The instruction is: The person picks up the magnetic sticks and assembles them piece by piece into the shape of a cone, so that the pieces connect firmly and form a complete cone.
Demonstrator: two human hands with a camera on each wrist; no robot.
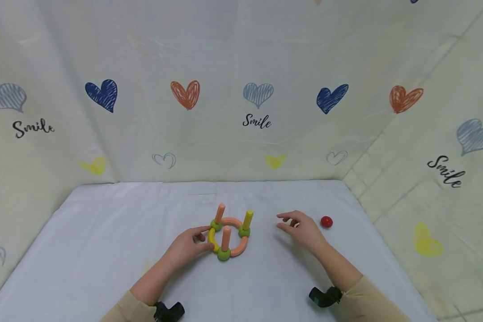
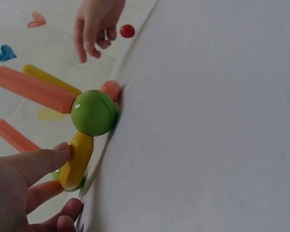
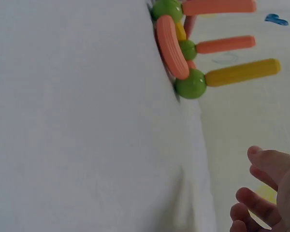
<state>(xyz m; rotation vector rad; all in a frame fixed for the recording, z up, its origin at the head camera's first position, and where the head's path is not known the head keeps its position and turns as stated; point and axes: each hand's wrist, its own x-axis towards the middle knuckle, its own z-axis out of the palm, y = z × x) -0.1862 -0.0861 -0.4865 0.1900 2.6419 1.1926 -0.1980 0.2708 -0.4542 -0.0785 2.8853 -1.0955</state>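
A ring of magnetic building pieces sits on the white-covered table, its curved orange rods (image 1: pixel 240 247) and one curved yellow rod (image 2: pixel 78 159) joined by green balls (image 1: pixel 223 255). Two straight orange sticks (image 1: pixel 226 238) and a straight yellow stick (image 1: pixel 247 219) stand upright on those balls. My left hand (image 1: pixel 187 247) pinches the curved yellow rod at the ring's left side, thumb on its near face. To the right of the ring, my right hand (image 1: pixel 303 229) hovers above the table with loosely bent fingers and nothing in them.
A red ball (image 1: pixel 326 222) lies on the table just beyond my right hand. Black wrist cameras (image 1: pixel 325 296) sit at both sleeves. Behind the table's back edge hangs a pale curtain (image 1: pixel 217 143) printed with hearts and words.
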